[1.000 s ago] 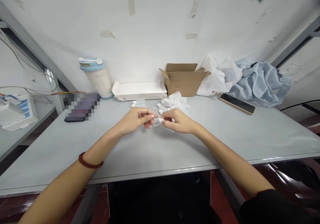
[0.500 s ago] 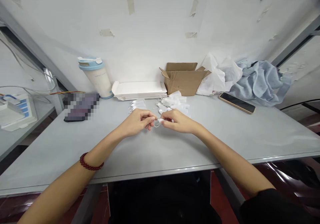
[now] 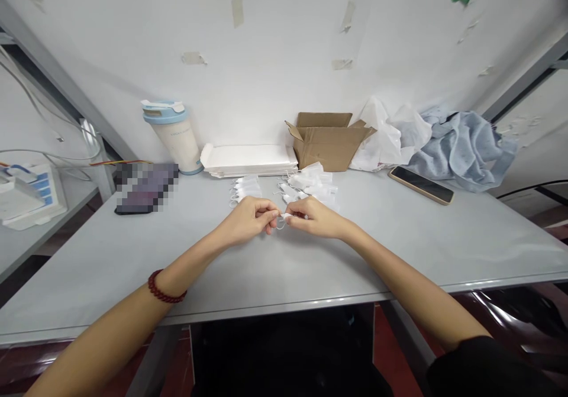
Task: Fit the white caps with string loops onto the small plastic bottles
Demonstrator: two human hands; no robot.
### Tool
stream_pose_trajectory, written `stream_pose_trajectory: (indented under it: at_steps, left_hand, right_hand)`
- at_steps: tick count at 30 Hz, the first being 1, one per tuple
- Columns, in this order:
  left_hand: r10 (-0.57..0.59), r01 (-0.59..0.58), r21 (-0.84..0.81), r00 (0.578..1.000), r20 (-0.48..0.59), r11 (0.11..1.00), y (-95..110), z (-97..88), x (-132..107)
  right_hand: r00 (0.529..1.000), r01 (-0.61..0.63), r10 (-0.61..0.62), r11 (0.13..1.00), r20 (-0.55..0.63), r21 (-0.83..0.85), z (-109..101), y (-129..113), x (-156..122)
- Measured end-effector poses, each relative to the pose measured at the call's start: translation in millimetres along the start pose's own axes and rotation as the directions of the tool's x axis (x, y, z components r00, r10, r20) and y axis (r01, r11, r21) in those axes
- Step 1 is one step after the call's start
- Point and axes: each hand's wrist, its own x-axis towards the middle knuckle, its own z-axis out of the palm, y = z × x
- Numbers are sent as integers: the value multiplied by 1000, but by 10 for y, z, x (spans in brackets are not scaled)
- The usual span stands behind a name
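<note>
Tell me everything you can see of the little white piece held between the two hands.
The little white piece looks like soft plastic, its body mostly hidden by the right hand, which pinches it. Its narrow end points toward the left hand, which appears to pinch its thin white loop. The loop droops between the hands, above the grey table. Any print is hidden.

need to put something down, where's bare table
Bare table: between hands and near edge; between right forearm and phone. Crowded: along the back from cup to blue cloth; beyond the hands, white packets.
</note>
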Motion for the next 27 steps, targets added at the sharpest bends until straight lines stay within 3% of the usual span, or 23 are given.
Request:
stream_pose_trajectory:
  at_steps: [6,16,27]
  left_hand:
    - [64,-64,0,997,38,998,59,-112,9]
    - [25,-26,18,998,54,999,85,-158,11]
    - [36,-43,-72,994,-103,996,-58,-251,60]
  right_hand:
    - [1000,-14,15,997,-10,69,-28,-46,-5]
    - [1000,-4,6,996,-19,85,-37,-83,-15]
    - [996,19,-9,992,-83,127,-42,-50,-21]
